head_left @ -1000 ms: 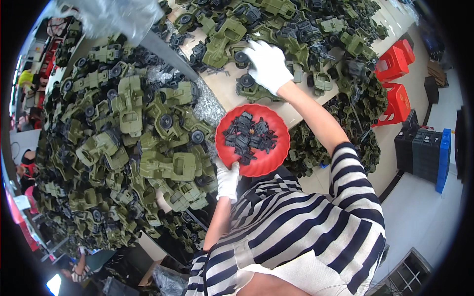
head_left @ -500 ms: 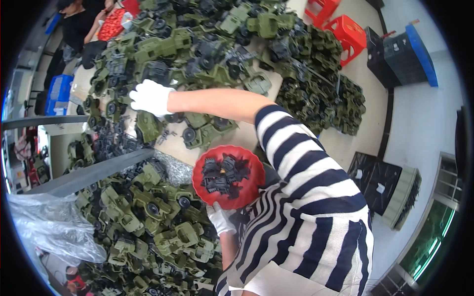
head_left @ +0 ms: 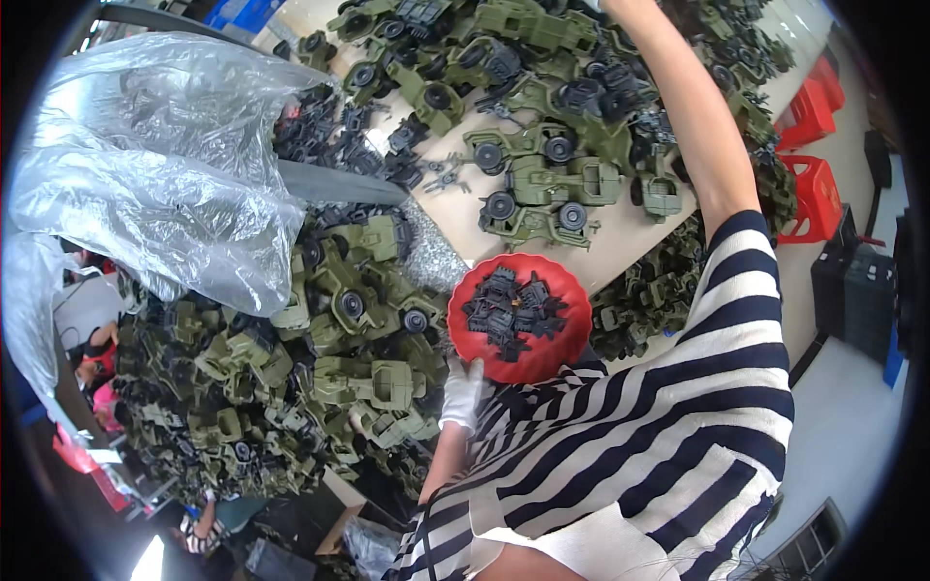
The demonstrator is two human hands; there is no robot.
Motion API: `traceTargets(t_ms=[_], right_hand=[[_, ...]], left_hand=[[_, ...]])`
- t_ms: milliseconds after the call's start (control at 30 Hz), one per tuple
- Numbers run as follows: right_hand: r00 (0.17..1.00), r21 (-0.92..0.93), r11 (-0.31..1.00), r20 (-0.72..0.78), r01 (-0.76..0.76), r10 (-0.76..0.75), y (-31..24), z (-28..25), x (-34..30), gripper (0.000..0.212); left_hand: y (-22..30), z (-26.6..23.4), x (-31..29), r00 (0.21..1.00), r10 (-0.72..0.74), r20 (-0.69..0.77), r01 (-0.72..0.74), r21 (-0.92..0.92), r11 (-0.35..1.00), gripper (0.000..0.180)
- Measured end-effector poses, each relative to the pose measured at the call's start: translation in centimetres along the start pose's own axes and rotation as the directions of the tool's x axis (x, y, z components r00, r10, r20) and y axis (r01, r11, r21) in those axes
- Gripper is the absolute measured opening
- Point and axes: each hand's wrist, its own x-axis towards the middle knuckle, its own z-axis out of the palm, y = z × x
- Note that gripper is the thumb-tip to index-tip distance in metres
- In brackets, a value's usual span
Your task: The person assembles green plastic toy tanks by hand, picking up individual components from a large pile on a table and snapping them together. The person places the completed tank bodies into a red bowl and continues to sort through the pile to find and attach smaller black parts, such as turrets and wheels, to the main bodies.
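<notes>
White-gloved, our left hand (head_left: 463,395) clasps a red bowl (head_left: 542,358) hiding the near corner of the table (head_left: 450,215); the grip of our right hand (head_left: 594,4), mostly cut off, we cannot tell.

bowl (head_left: 559,353): red | parts (head_left: 504,305): black | vehicles (head_left: 567,181): olive green | sleeve (head_left: 741,310): navy-white stripes | stool (head_left: 816,198): red

No text, label, brand, number or sign readable. Toy vehicles (head_left: 581,181) by table's (head_left: 460,218) near edge: any markings too small to tell. Black parts (head_left: 504,305) in red bowl (head_left: 562,349): same. Red stool (head_left: 814,198) beyond right edge: too indistinct.
</notes>
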Motion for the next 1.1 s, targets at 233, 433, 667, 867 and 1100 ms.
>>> traceTargets(t_ms=[233,433,667,867,1100], right_hand=[[0.532,0.517,0.824,0.641,0.233,-0.553,-14.4,5.3,-9.4,0.027],[0.363,0.363,0.915,0.84,0.175,-0.403,-21.4,18.4,-14.9,0.041],[0.496,0.472,0.788,0.612,0.396,-0.616,-19.9,18.0,-14.3,0.038],[0.648,0.671,0.74,0.543,0.047,-0.534,-17.4,10.2,-11.6,0.04],[-0.201,0.735,0.65,0.618,-0.194,-0.76,-12.9,2.0,-13.4,0.073]], left_hand=[[8.3,-4.1,-7.8,0.867,0.484,0.117,-0.497,0.264,0.826,0.038],[17.9,-11.3,-2.9,0.823,0.55,-0.137,-0.444,0.448,0.776,0.034],[20.6,-18.2,9.7,0.837,0.527,-0.145,-0.425,0.432,0.795,0.039],[21.8,-20.5,14.8,0.913,0.35,-0.209,-0.333,0.113,0.936,0.031],[25.1,-17.7,20.9,0.685,0.676,0.273,-0.529,0.824,0.202,0.06]])
